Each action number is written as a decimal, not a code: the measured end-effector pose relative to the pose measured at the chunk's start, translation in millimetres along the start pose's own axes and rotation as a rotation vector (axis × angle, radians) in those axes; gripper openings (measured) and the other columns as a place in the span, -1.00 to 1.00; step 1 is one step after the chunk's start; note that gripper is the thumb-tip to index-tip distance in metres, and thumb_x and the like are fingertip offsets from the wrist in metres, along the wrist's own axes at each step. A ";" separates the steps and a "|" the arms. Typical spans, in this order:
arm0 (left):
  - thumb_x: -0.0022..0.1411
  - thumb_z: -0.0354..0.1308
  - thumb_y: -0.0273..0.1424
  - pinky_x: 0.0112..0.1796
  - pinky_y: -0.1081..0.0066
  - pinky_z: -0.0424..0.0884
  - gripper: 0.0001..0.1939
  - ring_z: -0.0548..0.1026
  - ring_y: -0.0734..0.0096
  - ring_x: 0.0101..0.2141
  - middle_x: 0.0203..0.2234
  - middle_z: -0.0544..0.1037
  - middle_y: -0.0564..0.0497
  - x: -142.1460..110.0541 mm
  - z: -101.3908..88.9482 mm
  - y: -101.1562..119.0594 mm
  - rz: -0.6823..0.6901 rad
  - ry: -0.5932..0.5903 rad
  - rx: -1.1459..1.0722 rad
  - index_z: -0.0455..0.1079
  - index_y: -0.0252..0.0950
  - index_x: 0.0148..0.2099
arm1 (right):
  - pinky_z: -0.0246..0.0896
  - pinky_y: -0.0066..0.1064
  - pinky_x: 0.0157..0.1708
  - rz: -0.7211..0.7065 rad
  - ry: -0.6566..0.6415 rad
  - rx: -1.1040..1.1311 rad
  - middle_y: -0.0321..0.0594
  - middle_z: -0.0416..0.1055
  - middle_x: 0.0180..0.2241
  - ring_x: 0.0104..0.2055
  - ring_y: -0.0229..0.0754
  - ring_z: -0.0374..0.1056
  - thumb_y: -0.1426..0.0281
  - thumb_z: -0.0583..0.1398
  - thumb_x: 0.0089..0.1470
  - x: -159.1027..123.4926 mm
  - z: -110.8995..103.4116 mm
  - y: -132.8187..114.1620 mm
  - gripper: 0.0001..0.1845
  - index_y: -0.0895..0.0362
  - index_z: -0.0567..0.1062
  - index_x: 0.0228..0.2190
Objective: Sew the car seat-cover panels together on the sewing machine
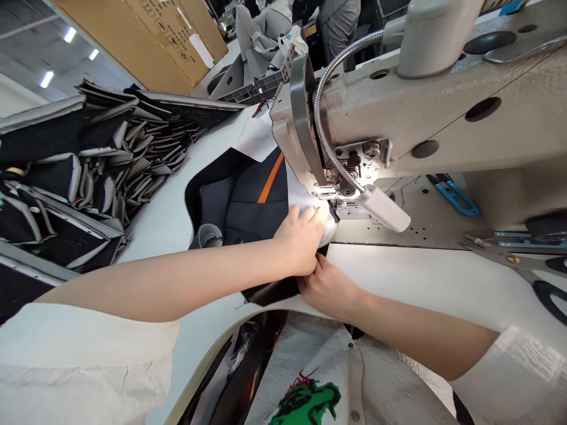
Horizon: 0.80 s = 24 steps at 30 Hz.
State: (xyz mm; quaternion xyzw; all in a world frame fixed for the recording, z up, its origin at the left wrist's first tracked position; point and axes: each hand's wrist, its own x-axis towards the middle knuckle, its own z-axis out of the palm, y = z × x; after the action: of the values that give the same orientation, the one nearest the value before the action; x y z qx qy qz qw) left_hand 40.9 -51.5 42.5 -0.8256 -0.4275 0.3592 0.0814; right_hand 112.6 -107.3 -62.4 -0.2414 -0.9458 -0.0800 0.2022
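A dark padded fabric piece point(248, 218) with an orange stripe lies on the white table, its right side by the needle of the sewing machine point(345, 112). My left hand point(303, 239) rests on it with curled fingers, gripping its pale mesh edge just left of the presser foot. Nearer to me, my right hand point(328, 286) is closed on the front edge of the same piece, its thumb close under my left hand. The fingertips of the right hand are partly hidden. A lamp point(384, 208) on a bendy metal neck lights the stitching spot.
Stacked dark fabric pieces point(146, 147) fill the left side. Blue thread snips point(454, 195) lie on the machine bed, with scissors point(518, 260) at the far right. A cardboard box point(150, 41) and a grey crate point(261, 82) stand behind. The table's curved edge is nearest me.
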 end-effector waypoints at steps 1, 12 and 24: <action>0.12 0.06 -0.32 0.01 0.06 0.13 -0.37 0.14 0.02 0.07 0.21 0.10 -0.24 -1.4 1.9 0.8 0.019 -0.003 0.017 0.12 -0.44 0.22 | 0.28 -0.08 -0.21 -0.003 0.025 -0.003 0.12 0.50 -0.35 -0.33 0.00 0.42 0.65 0.04 -0.01 -6.5 0.2 2.9 -0.71 0.32 0.54 -0.33; 0.03 0.17 -0.15 0.07 0.01 0.00 -0.30 0.03 -0.05 0.12 0.22 0.05 -0.32 5.3 22.3 12.8 0.096 0.021 0.102 0.24 -0.46 0.15 | 0.15 -0.15 0.11 -0.031 0.053 0.149 0.06 0.42 -0.05 0.02 0.00 0.32 0.55 0.05 0.11 -50.9 -6.2 22.4 -0.65 0.36 0.46 -0.07; 0.17 -0.10 -0.66 -0.42 0.33 0.19 -0.78 0.37 0.19 -0.34 -0.47 0.40 -0.13 18.1 36.0 7.9 0.115 0.320 -0.014 0.37 -0.41 -0.35 | 0.29 -0.20 -0.10 -0.005 -0.001 0.178 -0.06 0.47 -0.33 -0.26 -0.09 0.38 0.64 0.04 0.07 -23.0 -5.7 30.2 -0.74 0.26 0.50 -0.29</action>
State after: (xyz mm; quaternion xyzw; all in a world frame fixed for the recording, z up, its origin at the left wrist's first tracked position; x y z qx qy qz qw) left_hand 28.9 -48.7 3.3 -0.8960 -0.3634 0.2242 0.1221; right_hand 147.8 -92.3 -65.3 -0.2202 -0.9498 0.0041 0.2222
